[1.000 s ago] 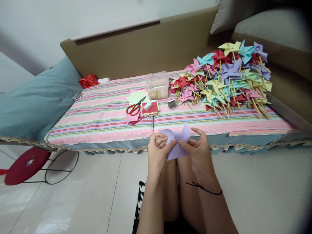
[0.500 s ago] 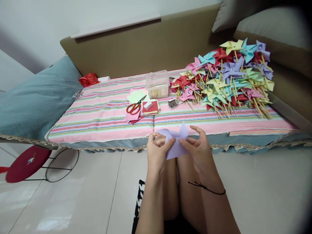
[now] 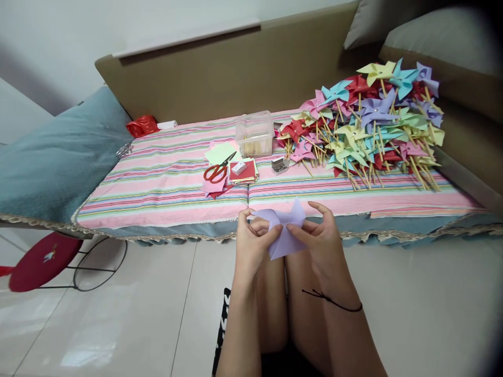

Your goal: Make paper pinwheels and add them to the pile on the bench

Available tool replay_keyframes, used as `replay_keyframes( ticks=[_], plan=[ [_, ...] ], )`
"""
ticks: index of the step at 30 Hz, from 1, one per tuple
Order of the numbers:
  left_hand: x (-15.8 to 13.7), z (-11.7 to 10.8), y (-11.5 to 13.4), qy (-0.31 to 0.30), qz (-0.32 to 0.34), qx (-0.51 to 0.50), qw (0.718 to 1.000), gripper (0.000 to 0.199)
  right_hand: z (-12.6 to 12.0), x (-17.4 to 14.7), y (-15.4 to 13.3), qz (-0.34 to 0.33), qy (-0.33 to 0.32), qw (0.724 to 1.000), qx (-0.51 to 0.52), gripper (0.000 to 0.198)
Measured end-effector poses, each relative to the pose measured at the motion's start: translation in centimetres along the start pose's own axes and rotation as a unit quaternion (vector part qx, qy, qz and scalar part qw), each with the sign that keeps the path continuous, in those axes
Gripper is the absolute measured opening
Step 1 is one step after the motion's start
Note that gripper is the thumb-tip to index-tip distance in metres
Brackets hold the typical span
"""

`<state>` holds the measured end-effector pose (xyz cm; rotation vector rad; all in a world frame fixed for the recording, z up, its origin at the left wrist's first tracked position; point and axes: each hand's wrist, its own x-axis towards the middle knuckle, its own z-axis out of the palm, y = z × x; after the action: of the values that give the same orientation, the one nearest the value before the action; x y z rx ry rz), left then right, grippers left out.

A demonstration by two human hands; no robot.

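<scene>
Pinching purple paper [image 3: 283, 246] above the legs [image 3: 273, 303]; one tip points forward, another left, long axis unclear. Left hand [image 3: 252, 245], fingers curled, and right hand [image 3: 325, 245], one finger raised, both grip it, thumbs near centre.

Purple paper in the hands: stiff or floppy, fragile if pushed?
Purple paper is probably light, being a thin sheet. Likely springy rather than limp: its pointed upper corner stands up. May crease easily, since it bends near the fingers.

A home: sofa [image 3: 188, 89], round stool [image 3: 41, 266].
</scene>
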<state>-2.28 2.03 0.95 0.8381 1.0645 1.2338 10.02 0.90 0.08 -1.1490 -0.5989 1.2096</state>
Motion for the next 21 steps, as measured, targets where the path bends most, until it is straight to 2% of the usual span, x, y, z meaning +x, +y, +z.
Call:
replay_keyframes(
  ticks=[4, 11, 17, 21],
  plan=[
    [0.02, -0.28, -0.13, 0.014, -0.004, 0.019, 1.0, 0.057, 0.0, 0.13, 0.23, 0.009, -0.007, 1.0, -0.013, 0.083],
    [-0.03, -0.5, -0.37, -0.007, -0.015, 0.037, 0.999, 0.057, 0.02, -0.09, 0.1, 0.005, 0.0, 1.0, -0.013, 0.09],
    [0.03, -0.27, -0.4, 0.047, -0.006, 0.019, 0.999, 0.055, 0.01, 0.1, 0.44, 0.021, -0.026, 0.999, -0.006, 0.1],
    [0.06, -0.36, -0.41, 0.03, 0.003, 0.029, 0.999, 0.055, -0.01, 0.19, 0.62, 0.014, -0.02, 1.0, -0.009, 0.098]
  ],
)
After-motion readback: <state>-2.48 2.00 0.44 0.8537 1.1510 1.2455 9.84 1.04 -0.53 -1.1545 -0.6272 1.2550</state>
